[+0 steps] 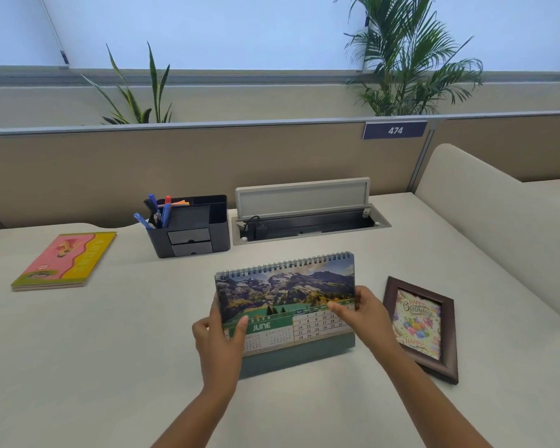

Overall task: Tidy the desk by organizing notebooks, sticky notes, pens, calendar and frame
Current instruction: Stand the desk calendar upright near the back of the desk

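Observation:
A spiral-bound desk calendar (286, 292) showing a mountain photo and JUNE stands upright in the middle of the white desk (110, 350). My left hand (219, 344) grips its lower left edge and my right hand (362, 313) grips its right edge. A dark brown picture frame (422, 328) with a birthday card lies flat to the right of the calendar. A stack of notebooks (67, 261) with a pink and yellow cover lies at the far left. The black organizer (188, 226) holds several pens (157, 211) and orange sticky notes (181, 202).
An open cable tray with a raised lid (303, 210) sits in the desk behind the calendar. A beige partition (207, 156) closes the back, with plants behind it. A cream divider (498, 218) borders the right side.

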Motion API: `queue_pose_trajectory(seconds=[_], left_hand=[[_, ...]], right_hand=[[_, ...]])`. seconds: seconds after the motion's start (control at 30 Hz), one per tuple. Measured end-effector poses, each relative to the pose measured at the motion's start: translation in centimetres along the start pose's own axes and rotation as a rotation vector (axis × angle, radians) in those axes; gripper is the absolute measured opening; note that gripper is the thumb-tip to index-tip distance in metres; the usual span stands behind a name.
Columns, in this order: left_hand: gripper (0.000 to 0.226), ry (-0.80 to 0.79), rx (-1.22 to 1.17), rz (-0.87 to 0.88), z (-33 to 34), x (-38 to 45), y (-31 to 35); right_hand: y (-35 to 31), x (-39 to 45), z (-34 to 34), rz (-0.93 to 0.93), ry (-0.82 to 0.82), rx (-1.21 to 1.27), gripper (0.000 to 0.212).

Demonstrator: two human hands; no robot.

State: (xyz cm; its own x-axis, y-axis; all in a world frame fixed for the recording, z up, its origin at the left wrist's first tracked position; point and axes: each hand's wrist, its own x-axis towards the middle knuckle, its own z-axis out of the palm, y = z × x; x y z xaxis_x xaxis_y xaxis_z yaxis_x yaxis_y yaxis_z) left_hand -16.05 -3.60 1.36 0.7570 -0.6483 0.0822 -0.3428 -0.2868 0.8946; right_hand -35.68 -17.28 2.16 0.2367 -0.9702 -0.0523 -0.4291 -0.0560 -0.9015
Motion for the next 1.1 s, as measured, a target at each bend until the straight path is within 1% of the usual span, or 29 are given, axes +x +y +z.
queue_pose_trajectory(seconds=[0.13,0.23,0.37,0.43,0.53,0.67,0.8,0.87,1.0,1.03,1.1], left_hand=[[0.069,-0.021,0.003,-0.001,-0.6,0.1,0.2],[0.061,-0.035,-0.071,-0.056,-0.6,0.0,-0.1],[0.045,-0.052,-0.132,-0.069,-0.4,-1.0,0.0],[0.042,-0.062,-0.153,-0.081,-0.3,-1.3,0.3],[0.046,-0.045,-0.166,-0.104,-0.1,-1.7,0.3],[0.041,-0.019,-0.234,-0.180,0.1,-2.3,0.3],[0.038,-0.107,-0.324,-0.233,0.0,-2.2,-0.2],[0.037,-0.135,-0.360,-0.252,-0.2,-2.3,-0.3],[0.048,-0.190,-0.354,-0.215,-0.3,-1.6,-0.2],[0.050,-0.200,-0.357,-0.210,-0.1,-1.5,-0.3],[0.054,-0.214,-0.363,-0.201,0.2,-1.0,0.0]], right_hand=[[0.3,-0.2,0.2,0.014,-0.005,0.028,0.038],[0.3,-0.3,0.2,0.028,-0.002,0.039,0.040],[0.3,-0.6,0.2,0.037,0.003,0.042,0.041],[0.4,-0.8,0.2,0.036,0.005,0.051,0.040],[0.1,-1.4,0.1,0.034,0.028,0.086,0.040],[-0.6,-2.4,0.2,0.063,0.024,0.068,0.060],[-0.6,-3.1,0.2,0.095,0.036,0.090,0.066],[0.0,-3.2,0.3,0.120,0.016,0.143,0.077],[0.6,-2.7,0.2,0.226,-0.004,0.218,0.092],[0.4,-2.5,0.0,0.257,-0.004,0.214,0.093],[-0.1,-1.7,-0.6,0.290,-0.009,0.193,0.086]])
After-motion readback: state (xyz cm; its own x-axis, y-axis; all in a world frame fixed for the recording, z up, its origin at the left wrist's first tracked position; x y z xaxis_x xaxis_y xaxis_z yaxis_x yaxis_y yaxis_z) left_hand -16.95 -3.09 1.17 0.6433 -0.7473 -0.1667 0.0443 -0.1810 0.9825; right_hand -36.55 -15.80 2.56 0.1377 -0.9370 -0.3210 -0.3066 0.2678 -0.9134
